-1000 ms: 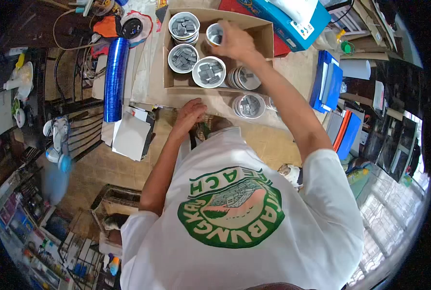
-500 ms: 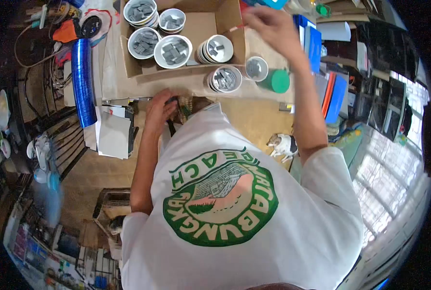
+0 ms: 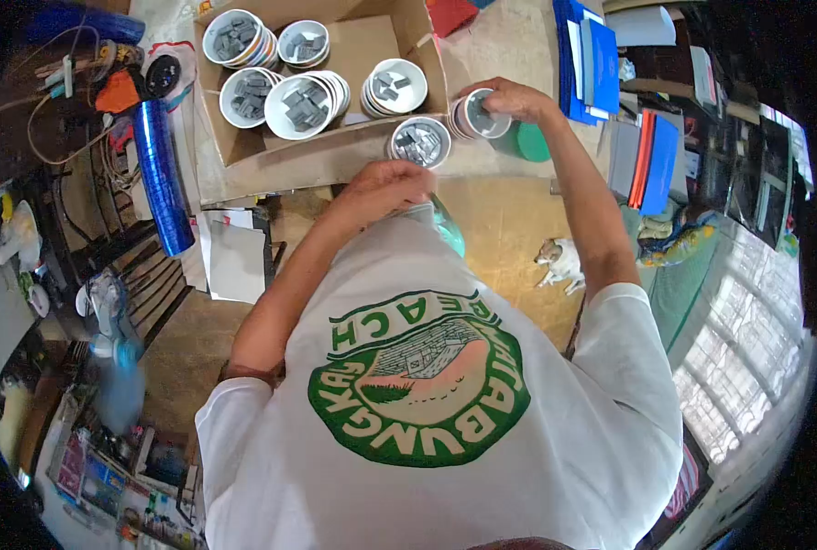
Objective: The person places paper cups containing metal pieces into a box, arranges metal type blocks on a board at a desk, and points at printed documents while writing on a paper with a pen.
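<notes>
"Cup stack [image 3: 463, 122] under the right hand [image 3: 513, 99]: how will it handle?"

"Light and fairly stiff, I'd judge; the loose grey pieces [image 3: 478, 113] inside could spill. Best held round the outer wall, upright."

"Where is it?"

"On the worktop [image 3: 500, 55], towards its near edge, just right of the cardboard box's [image 3: 414, 27] near-right corner."

"Fingers?"

"Right ones bend over the rim; I can't tell whether they grip. Left hand's [image 3: 386, 192] curl, contents hidden."

"Changes since half a second ago?"

"Right hand has reached the stack; left sits closer to the front cups [image 3: 429, 161]."
</notes>
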`<state>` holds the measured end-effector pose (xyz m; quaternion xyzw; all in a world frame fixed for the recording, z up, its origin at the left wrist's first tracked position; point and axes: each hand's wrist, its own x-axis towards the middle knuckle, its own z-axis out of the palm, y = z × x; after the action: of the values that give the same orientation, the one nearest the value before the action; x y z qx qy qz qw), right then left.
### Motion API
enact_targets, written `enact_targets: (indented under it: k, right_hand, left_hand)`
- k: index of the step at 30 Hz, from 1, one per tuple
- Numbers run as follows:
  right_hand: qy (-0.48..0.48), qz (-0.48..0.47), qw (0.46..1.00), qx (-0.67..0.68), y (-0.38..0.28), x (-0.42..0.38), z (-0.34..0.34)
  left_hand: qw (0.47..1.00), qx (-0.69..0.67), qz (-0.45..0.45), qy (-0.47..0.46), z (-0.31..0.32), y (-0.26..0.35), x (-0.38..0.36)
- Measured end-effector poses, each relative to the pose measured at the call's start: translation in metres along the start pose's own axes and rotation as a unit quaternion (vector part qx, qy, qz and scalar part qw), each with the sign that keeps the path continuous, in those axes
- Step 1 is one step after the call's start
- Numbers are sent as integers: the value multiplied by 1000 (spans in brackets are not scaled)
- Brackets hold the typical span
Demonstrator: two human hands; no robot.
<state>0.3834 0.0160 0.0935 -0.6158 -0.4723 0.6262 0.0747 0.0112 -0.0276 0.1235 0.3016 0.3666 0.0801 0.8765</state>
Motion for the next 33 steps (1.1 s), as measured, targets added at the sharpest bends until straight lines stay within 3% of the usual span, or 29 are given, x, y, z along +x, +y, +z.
enact_targets:
  k: [9, 14, 17, 22, 24, 26, 29, 33]
  right_hand:
    - [-10, 1, 994, 111, 15, 11, -28]
    - [96, -4, 995, 24, -83, -56, -18]
    - [87, -24, 995, 40, -121, -85, -28]
    - [171, -11, 984, 39, -207, -97, -14]
    - [199, -13, 979, 43, -224, -88, -2]
    - [203, -54, 968, 134, -236, -60, 23]
    - [124, -82, 971, 189, -217, 18, 27]
    - [95, -60, 964, 241, -214, 92, 50]
  left_hand:
    - [999, -31, -1, -17, 8, -2, 11]
    - [999, -49, 0, 1, 9, 9, 1]
    - [998, -54, 23, 12, 4, 4, 2]
    - [995, -72, 59, 40, -7, -8, 4]
    - [992, -88, 69, 62, -9, -11, 3]
    - [989, -98, 73, 79, -10, -15, 0]
    - [982, -118, 76, 127, -15, -22, -11]
    - [969, -145, 98, 175, -13, -34, -26]
